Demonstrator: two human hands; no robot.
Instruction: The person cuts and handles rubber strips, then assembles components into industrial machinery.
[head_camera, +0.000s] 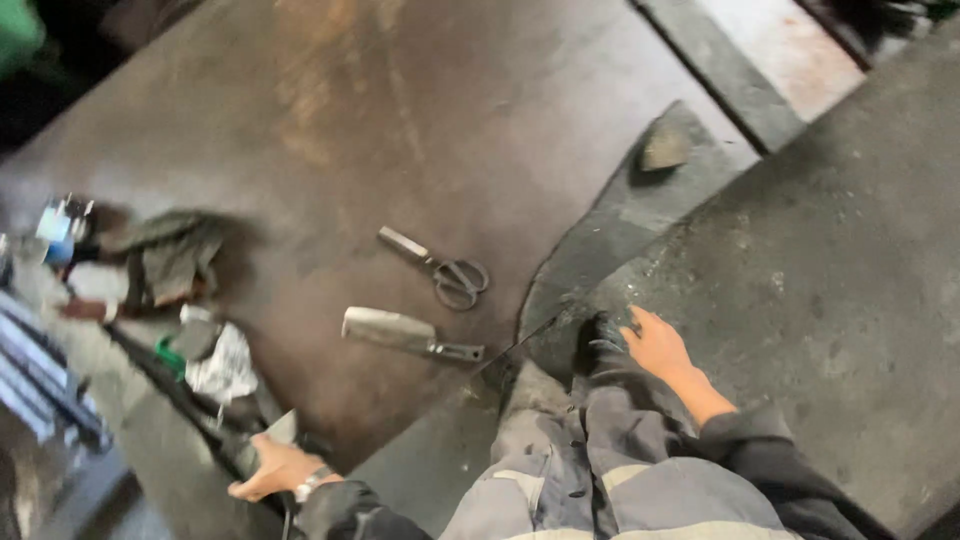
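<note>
The person is standing over a dark, rusty metal surface, and both hands are busy at its near edge. The left hand is clenching around a thin, pale, flat piece whose tip is poking up past the fingers; blur is hiding what it is, though it looks like a light, stiff blade or sheet scrap, best gripped low, away from the pointed end. The right hand is resting with fingers spread on a black boot drawn up at the knee, touching it rather than gripping; the boot looks soft-sided and easy to hold at its upper.

Well apart from both hands, toward the middle of the surface, a pair of scissors is lying flat, and just nearer the near edge a broad cleaver-like blade is lying with its handle pointing right. Both look heavy, rigid and sharp, so the handles are the safe places to hold. Crumpled rags and wrappers are piling up along the left edge, close above the left hand.
</note>
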